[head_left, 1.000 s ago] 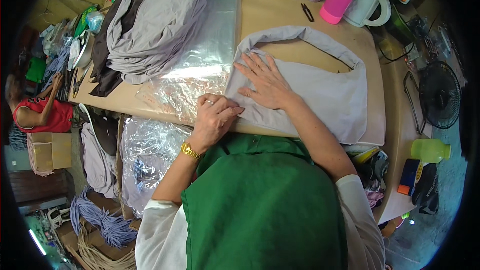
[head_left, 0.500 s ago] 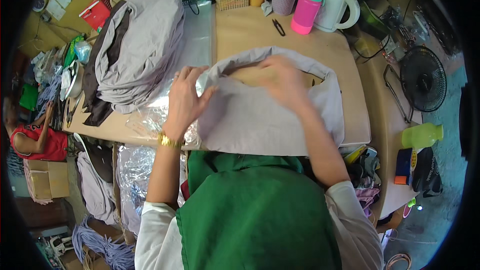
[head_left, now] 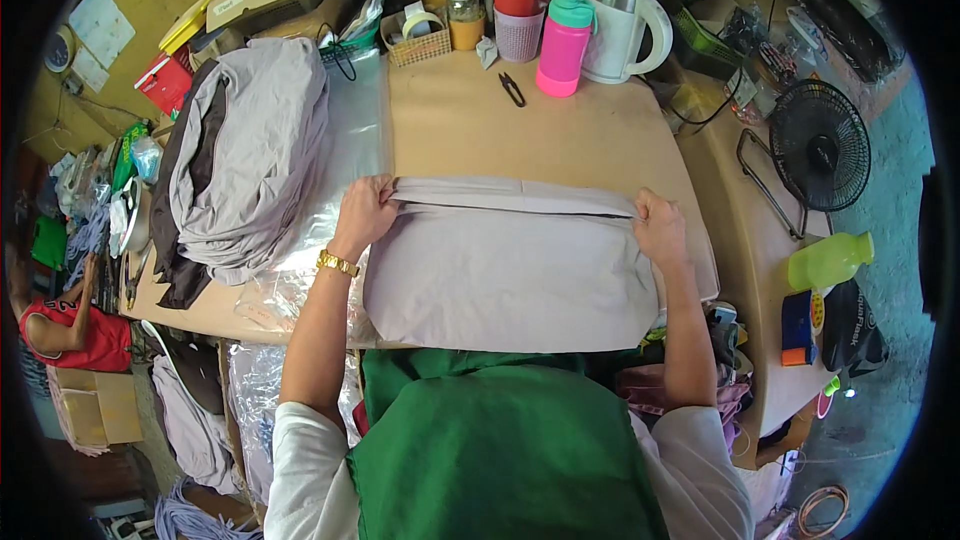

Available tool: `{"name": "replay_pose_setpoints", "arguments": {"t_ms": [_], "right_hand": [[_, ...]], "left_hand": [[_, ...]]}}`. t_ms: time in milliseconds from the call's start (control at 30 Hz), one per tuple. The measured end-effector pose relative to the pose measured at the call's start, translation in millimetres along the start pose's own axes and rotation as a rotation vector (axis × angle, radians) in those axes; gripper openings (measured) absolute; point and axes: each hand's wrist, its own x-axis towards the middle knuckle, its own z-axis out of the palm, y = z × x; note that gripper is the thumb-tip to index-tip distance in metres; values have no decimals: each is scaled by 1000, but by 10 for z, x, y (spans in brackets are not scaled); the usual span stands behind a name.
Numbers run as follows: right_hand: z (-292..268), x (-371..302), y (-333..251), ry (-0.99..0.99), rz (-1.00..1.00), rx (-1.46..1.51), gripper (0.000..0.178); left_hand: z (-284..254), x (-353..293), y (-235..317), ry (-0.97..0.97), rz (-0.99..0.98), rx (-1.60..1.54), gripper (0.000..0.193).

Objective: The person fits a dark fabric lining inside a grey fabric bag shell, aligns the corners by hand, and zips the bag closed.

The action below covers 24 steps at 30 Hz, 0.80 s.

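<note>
A light grey fabric piece (head_left: 512, 275), doubled into a wide pouch or tube shape, lies flat at the table's front edge. Its far edge is drawn straight between my two hands, leaving a narrow slit along the top. My left hand (head_left: 368, 212), with a gold watch at the wrist, grips the left end of that edge in closed fingers. At the opposite end, my right hand (head_left: 661, 230) is closed on the right corner. A pile of similar grey fabric (head_left: 262, 160) with dark cloth under it sits to the left, beside clear plastic sheets (head_left: 355, 130).
Behind the fabric, small black thread snips (head_left: 512, 90) lie on the table (head_left: 440, 115). A pink bottle (head_left: 563, 55), a white electric kettle (head_left: 615, 30) and a basket (head_left: 418, 46) line the back. A black fan (head_left: 820, 145) stands right. A person in red (head_left: 75, 335) is far left.
Both hands have closed on the fabric's far edge and pulled it apart. The round opening has flattened into a straight slit. My view has shifted, too.
</note>
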Motion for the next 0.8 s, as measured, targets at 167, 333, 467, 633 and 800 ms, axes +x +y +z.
{"name": "replay_pose_setpoints", "arguments": {"t_ms": [167,333,467,633,800], "right_hand": [[50,-98,22,149,-153,23,20],[46,78,-310,-31,-2,104,16],[94,291,-414,-63,-93,82,16],[38,550,-306,-30,44,102,18],[111,559,93,-244,106,754,32]], "left_hand": [[-37,-201,265,175,50,93,19],[89,-423,1119,196,462,40,26],[735,-689,1746,-171,656,-52,59],[1054,-826,1695,-346,709,186,65],[916,-622,1796,-364,683,71,54]]}}
